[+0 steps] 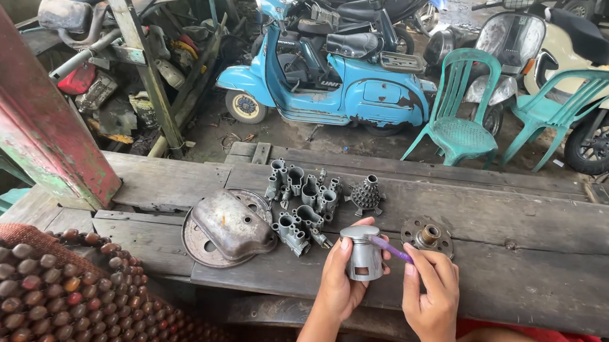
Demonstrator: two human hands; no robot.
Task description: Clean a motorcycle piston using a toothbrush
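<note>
Weathered plank desk (pixel 526 272) in an open workshop; both hands at work on a small metal cylinder.

Desk: grey, cracked, unpainted boards. Behind it, a blue scooter (pixel 325 79), two green plastic chairs (pixel 459 107) and a cream scooter (pixel 597 77) on a dirt floor. The left hand (pixel 340 280) is closed around a dull grey metal cylinder (pixel 364 252), held upright just above the desk's near edge. The right hand (pixel 433 291) pinches a thin purple stick (pixel 390 249), its tip touching the cylinder. On the desk: a domed metal cover (pixel 233 223), a cluster of grey cast fittings (pixel 302 203), a flanged round hub (pixel 427 235).
</note>
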